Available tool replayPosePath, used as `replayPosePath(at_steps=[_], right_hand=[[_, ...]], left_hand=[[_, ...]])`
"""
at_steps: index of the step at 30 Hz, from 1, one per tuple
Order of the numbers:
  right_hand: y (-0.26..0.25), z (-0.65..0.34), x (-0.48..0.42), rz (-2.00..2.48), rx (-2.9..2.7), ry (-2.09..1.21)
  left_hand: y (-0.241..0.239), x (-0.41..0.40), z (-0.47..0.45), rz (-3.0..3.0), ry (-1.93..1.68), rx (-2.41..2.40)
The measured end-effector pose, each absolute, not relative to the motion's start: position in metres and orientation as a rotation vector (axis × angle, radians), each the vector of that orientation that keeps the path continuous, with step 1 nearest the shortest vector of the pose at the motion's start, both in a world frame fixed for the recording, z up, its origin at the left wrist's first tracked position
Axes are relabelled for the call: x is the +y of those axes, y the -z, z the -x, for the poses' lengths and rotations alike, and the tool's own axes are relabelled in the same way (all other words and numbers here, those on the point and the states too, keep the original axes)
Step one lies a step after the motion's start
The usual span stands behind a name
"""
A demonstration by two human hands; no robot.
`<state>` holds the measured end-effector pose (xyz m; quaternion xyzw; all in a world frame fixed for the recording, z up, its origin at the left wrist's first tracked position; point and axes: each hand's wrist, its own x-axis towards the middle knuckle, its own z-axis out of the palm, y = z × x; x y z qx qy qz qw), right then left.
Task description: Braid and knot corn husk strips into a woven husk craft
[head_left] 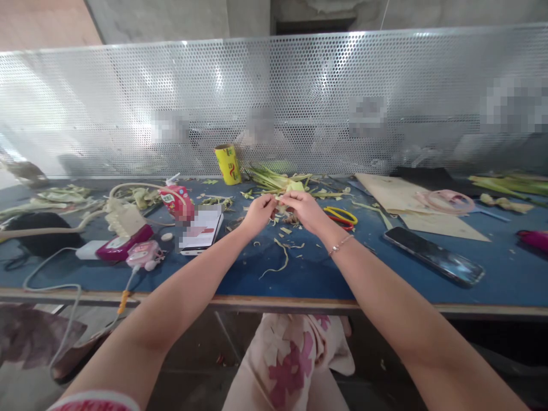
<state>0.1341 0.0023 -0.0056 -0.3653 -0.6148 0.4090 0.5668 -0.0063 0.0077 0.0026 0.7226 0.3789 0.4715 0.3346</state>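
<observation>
Leaf strip (279, 198) pinched between both hands above blue worktop (325, 268), mid-centre. Left hand (257, 214) grips left end, right hand (306, 208) right end, equally near. Long axis runs left-right. Trimmings (274, 265) lie on worktop just below.

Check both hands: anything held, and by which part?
A pale leaf strip: the left hand pinches its left end, the right hand its right end, both with fingertips.
</observation>
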Motion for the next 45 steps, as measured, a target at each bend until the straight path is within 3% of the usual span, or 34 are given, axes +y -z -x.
replayPosePath(at_steps=[40,45], right_hand=[[0.018,-0.139,0.014,0.878,-1.377,-0.643],[0.015,-0.136,0.012,0.849,-1.304,-0.776]], left_hand=[[0.004,0.009,-0.001,-1.103,-1.282,0.65],[0.003,0.01,0.0,-1.036,-1.293,0.653]])
